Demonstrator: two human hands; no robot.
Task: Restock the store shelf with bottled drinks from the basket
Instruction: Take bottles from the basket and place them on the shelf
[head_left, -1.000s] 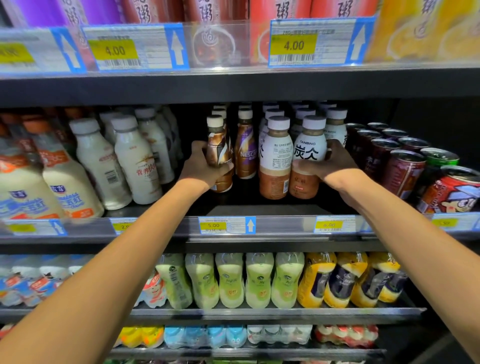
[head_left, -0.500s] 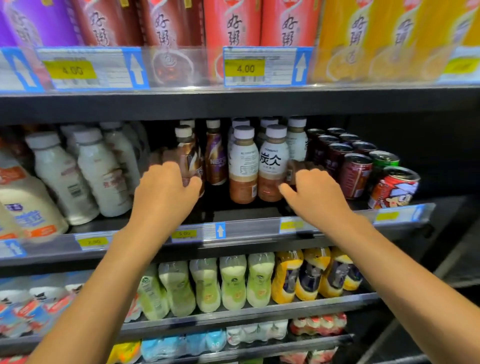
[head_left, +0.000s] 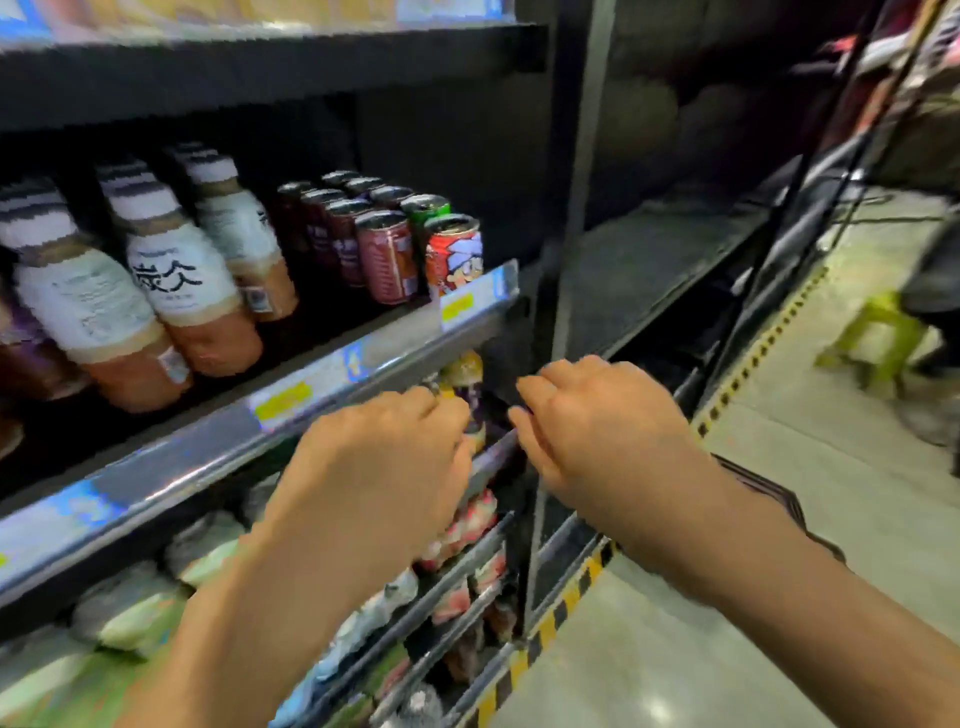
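Bottles up-left, clear of fingers

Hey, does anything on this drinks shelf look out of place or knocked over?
Nothing looks spilled or knocked over: the bottles and red cans stand in rows on the shelf. One possible stray: a green can sits behind the cartoon can in the end row, unlike its neighbours. Blur hides finer damage.

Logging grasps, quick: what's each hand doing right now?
Left hand: open, fingers loosely curled, holding nothing.
Right hand: open, fingers loosely curled, holding nothing.
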